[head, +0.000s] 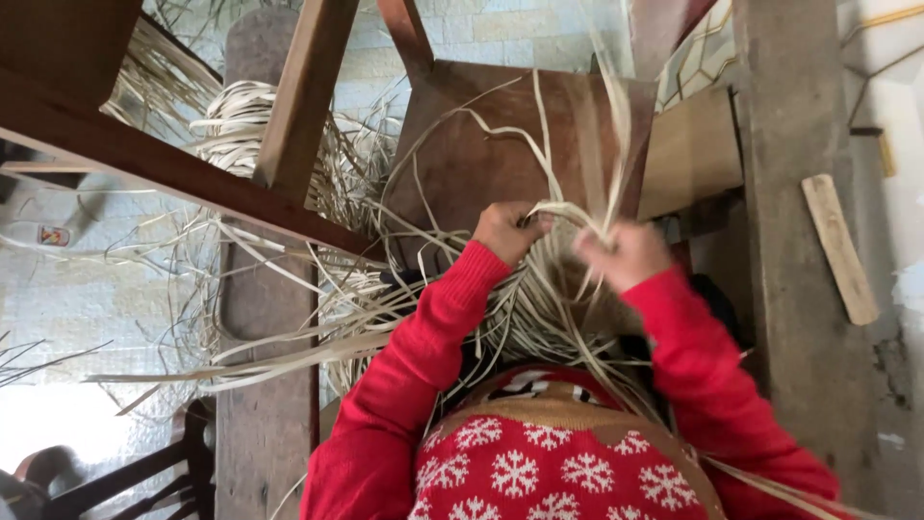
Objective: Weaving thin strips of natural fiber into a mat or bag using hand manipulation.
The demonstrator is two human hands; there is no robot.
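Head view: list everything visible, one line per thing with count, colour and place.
Strips: many, pale straw, loose bundle at centre, held by both hands.
Coil: one, pale, upper left behind the beams.
Board: one, reddish brown, behind the hands.
Beams: several, dark brown, crossing upper left.
Post: one, grey-brown, right.
Stick: one, light wood, lying on the post.
Sleeves: two, red, lower centre.
Left hand: closed on strips.
Right hand: closed on strips.
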